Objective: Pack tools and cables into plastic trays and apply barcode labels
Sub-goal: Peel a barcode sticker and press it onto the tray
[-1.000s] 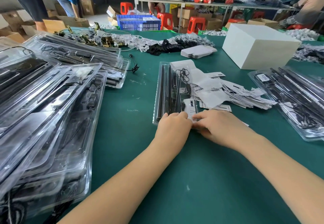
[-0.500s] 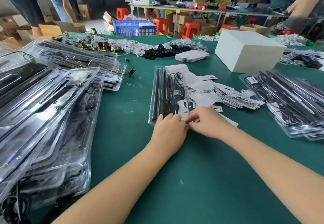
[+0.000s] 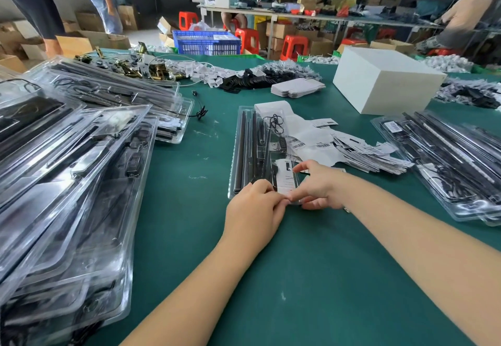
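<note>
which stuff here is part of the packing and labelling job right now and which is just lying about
In the job:
- clear tray under both hands
- left hand, right hand, working at its near end
- barcode label pile

Lying about:
- white box
- blue crate
- red stools
- brass hardware

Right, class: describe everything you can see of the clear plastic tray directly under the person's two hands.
The clear plastic tray lies flat on the green table, long side running away from the person. It looks thin, glossy and moulded. Long black rods fill its left side; a coiled black cable sits near its far end. The left hand and right hand meet at its near edge, fingers pinching something there. Loose barcode labels overlap its right side.
</note>
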The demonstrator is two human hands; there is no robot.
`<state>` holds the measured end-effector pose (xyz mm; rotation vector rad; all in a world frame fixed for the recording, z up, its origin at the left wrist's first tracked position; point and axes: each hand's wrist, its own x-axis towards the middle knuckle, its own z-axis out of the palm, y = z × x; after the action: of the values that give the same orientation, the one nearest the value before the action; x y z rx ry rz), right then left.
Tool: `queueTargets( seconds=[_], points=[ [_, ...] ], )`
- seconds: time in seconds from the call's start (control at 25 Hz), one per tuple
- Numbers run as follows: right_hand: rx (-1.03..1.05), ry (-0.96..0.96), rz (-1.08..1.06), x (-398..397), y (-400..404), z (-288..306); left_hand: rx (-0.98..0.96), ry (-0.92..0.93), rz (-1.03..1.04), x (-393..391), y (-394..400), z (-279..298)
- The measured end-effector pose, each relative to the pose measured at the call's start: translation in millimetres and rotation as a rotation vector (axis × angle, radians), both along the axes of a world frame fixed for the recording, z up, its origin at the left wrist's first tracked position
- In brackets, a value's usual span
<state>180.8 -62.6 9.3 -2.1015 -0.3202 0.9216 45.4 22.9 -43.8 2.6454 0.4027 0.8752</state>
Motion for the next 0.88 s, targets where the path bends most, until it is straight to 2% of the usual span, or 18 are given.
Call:
queueTargets(
  seconds=[0.2,0.4,0.68,0.88],
  points=[
    [-0.046,-0.006,-0.022,3.8,8.4,-3.6,-0.119,-0.025,0.031,2.3,3.1,0.6],
    [-0.101,0.046,0.005,7.2,11.1,0.6,-0.303,-0.148,0.017,0.0,4.6,2.8],
    [-0.184,0.005,-0.010,2.5,19.6,1.2,-0.321,-0.157,0.009,1.0,1.5,4.6],
    [-0.158,-0.011,-0.015,-2.0,19.2,1.3,-0.314,-0.175,-0.004,2.1,-0.7,5.1]
  ],
)
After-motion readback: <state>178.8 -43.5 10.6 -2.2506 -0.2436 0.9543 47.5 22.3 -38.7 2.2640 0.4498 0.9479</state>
